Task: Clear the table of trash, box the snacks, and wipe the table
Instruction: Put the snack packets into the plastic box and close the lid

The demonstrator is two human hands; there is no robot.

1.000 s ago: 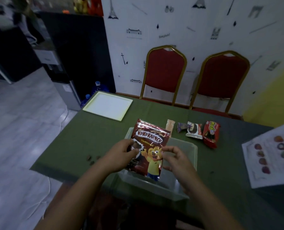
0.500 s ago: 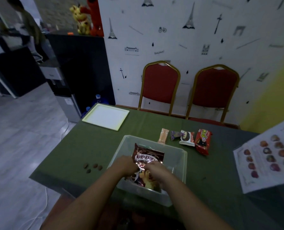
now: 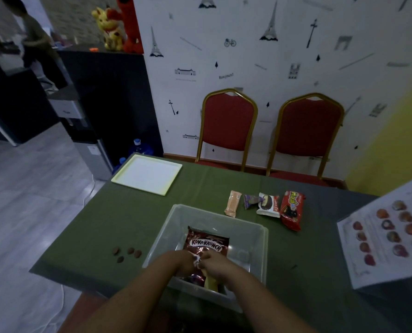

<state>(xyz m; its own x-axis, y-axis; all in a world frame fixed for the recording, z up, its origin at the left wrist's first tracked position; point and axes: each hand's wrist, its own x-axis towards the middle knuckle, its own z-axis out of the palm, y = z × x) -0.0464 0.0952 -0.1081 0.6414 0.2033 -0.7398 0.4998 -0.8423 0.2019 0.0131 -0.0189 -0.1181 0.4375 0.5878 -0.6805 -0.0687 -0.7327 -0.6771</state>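
Since the earlier frames, the Koko Krunch bag [image 3: 206, 246] has been lowered from above the box to deep inside it, and both hands have followed it down. The bag is now seen lying tilted in the clear plastic box [image 3: 260, 239], lower centre of the frame, its top edge toward the far wall of the box. The left hand [image 3: 181, 261] and the right hand [image 3: 215, 265] are pressed close together on the bag's lower half, both closed around its crinkled foil.

Above and right of the box, four wrapped snacks are laid in a row on the green tablecloth [image 3: 128, 219]: a pale orange bar [image 3: 233, 203], a small purple packet [image 3: 250, 201], a white chocolate-pie pack [image 3: 268, 205] and a red pack [image 3: 292, 210]. The white and red packs are touching. Left of the box, four small brown crumbs [image 3: 127, 254] are scattered on the cloth. A pale yellow tray [image 3: 147, 174] is set at the table's far left corner. A printed sheet [image 3: 390, 234] with round pictures is seen at the right edge. Two red chairs [image 3: 267, 123] are placed against the wall at upper centre.
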